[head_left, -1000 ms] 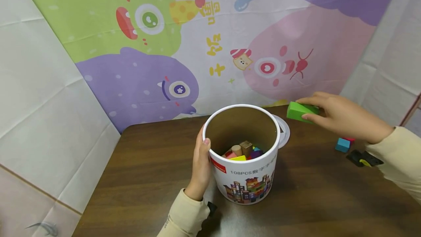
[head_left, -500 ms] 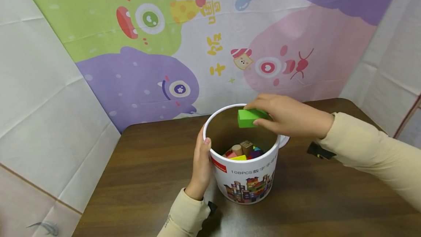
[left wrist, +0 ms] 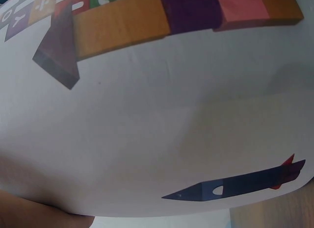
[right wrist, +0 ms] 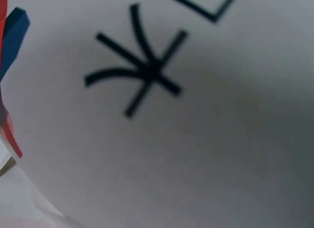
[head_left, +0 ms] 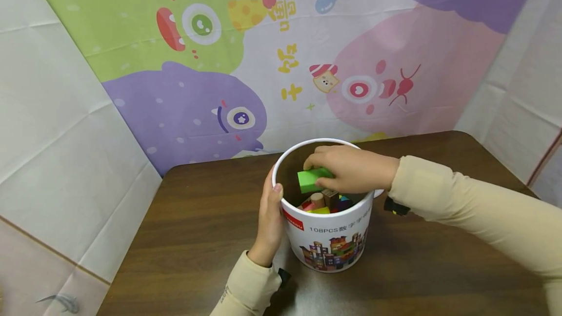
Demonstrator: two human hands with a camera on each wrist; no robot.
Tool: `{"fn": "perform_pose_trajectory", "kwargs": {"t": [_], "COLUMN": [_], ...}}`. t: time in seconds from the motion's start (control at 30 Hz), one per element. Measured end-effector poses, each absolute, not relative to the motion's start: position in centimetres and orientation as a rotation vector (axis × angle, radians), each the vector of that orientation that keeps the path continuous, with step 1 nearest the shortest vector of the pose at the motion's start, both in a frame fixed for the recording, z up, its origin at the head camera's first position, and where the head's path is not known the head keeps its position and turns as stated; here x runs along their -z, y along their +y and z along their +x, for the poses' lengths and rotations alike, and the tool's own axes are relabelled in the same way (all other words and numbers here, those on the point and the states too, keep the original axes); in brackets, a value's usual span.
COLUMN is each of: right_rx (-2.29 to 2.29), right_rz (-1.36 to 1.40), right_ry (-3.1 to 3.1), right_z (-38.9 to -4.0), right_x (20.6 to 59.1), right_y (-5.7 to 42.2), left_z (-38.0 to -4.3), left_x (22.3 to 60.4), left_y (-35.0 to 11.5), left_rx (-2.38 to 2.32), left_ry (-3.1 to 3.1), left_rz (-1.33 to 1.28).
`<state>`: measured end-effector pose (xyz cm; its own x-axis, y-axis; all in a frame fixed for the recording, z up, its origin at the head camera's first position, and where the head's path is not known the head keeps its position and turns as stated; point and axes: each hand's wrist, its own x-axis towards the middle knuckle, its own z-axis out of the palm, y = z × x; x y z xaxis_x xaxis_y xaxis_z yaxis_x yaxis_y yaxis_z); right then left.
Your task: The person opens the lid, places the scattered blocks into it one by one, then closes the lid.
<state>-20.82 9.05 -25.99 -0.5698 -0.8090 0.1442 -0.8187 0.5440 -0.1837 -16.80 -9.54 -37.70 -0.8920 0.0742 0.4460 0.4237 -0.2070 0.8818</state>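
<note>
A white bucket printed with coloured blocks stands upright on the table. Against its left side lies my left hand, which holds the wall with the thumb at the rim; its other fingers are mostly hidden. My right hand reaches into the bucket's mouth, pinching a green block between thumb and fingers. Below that block lie several wooden blocks, including a yellow block and a plain cylinder. The left wrist view shows the bucket's printed wall, and the right wrist view shows its lettered wall up close.
The brown wooden table runs back to a cartoon-printed cloth. A sliver of the white lid shows behind the bucket's right side, mostly covered by the right arm. Pale cloth hangs on both sides.
My right hand has carried the green block leftward from beyond the bucket's right side, over the rim and down into its mouth. The left hand stays on the bucket.
</note>
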Motion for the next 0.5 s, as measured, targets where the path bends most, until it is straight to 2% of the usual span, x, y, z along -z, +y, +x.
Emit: {"fn": "perform_pose_trajectory", "kwargs": {"t": [0.5], "right_rx": [-0.518], "right_rz": [1.306], "right_ry": [-2.816], "right_z": [-20.4], "right_x": [26.1], "right_y": [10.9], "left_z": [-16.7], "left_x": [37.5], "left_y": [-9.5], "left_rx": [2.184], "left_ry": [-1.806], "left_rz": [-0.604]}}
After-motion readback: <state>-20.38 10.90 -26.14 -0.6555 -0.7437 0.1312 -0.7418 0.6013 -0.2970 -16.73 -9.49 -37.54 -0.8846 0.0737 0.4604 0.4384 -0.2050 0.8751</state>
